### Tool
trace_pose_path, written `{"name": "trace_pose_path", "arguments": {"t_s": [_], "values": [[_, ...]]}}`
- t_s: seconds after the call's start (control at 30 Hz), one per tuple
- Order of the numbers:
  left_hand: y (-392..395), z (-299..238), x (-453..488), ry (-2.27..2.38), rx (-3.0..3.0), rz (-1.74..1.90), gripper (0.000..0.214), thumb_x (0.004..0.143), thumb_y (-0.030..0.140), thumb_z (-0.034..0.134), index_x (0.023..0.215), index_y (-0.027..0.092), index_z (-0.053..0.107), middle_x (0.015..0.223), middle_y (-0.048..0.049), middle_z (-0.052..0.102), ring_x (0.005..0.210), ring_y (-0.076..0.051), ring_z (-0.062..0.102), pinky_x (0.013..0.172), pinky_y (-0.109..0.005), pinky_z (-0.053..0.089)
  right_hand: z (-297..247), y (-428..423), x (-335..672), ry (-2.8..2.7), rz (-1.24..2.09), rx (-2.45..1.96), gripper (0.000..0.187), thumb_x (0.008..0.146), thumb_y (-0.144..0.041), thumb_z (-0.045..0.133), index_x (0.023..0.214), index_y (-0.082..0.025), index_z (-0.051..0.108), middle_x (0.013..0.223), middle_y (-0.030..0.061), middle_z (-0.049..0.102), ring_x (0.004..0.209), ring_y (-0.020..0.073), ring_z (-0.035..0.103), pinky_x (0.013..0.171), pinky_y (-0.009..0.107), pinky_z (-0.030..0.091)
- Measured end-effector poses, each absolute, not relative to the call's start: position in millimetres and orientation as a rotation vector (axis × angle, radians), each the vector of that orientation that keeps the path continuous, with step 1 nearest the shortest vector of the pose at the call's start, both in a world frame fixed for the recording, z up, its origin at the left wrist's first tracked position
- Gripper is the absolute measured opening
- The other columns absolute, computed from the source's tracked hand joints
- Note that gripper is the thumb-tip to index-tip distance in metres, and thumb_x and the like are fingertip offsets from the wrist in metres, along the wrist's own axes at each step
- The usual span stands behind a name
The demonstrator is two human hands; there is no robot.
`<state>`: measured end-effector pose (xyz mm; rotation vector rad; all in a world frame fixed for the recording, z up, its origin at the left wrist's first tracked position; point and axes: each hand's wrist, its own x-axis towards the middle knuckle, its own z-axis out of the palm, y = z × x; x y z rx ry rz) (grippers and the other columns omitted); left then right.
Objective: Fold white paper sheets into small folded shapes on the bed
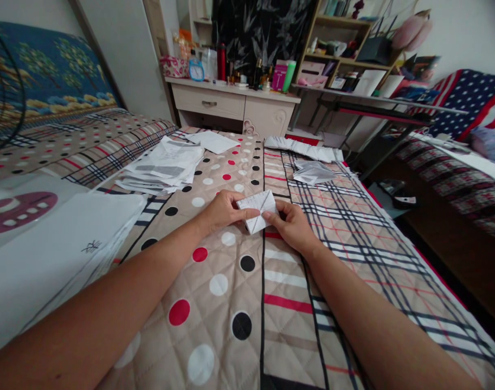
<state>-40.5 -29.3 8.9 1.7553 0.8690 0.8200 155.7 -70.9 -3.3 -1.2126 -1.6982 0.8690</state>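
Note:
A small folded square of white paper (pixel 258 209) with diagonal creases lies on the quilted bedspread (pixel 239 303) in front of me. My left hand (pixel 220 211) pinches its left edge with curled fingers. My right hand (pixel 293 226) presses on its lower right corner with thumb and fingertips. Both hands are closed on the paper.
A stack of printed sheets (pixel 164 168) lies at the far left of the bed, with a loose sheet (pixel 212 141) behind it. Other folded paper pieces (pixel 314 172) sit at the far right. White bags (pixel 47 254) lie at my left. A dresser (pixel 231 105) stands beyond the bed.

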Motion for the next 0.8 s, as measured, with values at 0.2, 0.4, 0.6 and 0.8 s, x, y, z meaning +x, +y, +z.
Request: {"name": "trace_pose_path", "arguments": {"t_s": [0.2, 0.4, 0.6, 0.8], "values": [[-34, 5, -37, 0.933, 1.582, 0.878, 0.031, 0.068, 0.040, 0.076, 0.075, 0.011, 0.066, 0.061, -0.0010, 0.064, 0.046, -0.010, 0.055, 0.042, -0.020, 0.043, 0, -75, 148, -1.498, 0.937, -1.179, 0.032, 0.078, -0.046, 0.069, 0.068, -0.017, 0.061, 0.064, -0.0005, 0.058, 0.056, 0.0111, 0.045, 0.052, 0.024, 0.033], [-37, 8, -36, 0.921, 1.415, 0.959, 0.031, 0.064, 0.037, 0.080, 0.072, 0.012, 0.064, 0.057, 0.0013, 0.061, 0.042, -0.007, 0.049, 0.038, -0.018, 0.037, 6, -78, 147, -1.407, 0.982, -1.226, 0.045, 0.072, -0.053, 0.073, 0.054, -0.019, 0.050, 0.049, -0.0048, 0.040, 0.047, 0.0077, 0.027, 0.045, 0.025, 0.018], [-41, 13, -35, 0.885, 1.350, 0.929, 0.031, 0.062, 0.036, 0.081, 0.070, 0.012, 0.063, 0.054, 0.0028, 0.060, 0.040, -0.006, 0.048, 0.036, -0.018, 0.035, 9, -81, 145, -1.382, 1.128, -1.143, 0.046, 0.079, -0.053, 0.066, 0.053, -0.018, 0.049, 0.047, -0.0053, 0.039, 0.045, 0.0072, 0.027, 0.045, 0.026, 0.016], [-39, 11, -35, 0.880, 1.386, 0.856, 0.035, 0.069, 0.044, 0.076, 0.070, 0.012, 0.061, 0.048, 0.0024, 0.058, 0.035, -0.007, 0.048, 0.034, -0.017, 0.034, 6, -80, 142, -1.454, 1.165, -1.099, 0.040, 0.076, -0.049, 0.071, 0.059, -0.017, 0.055, 0.051, -0.0045, 0.046, 0.047, 0.0074, 0.034, 0.046, 0.024, 0.022]]}}
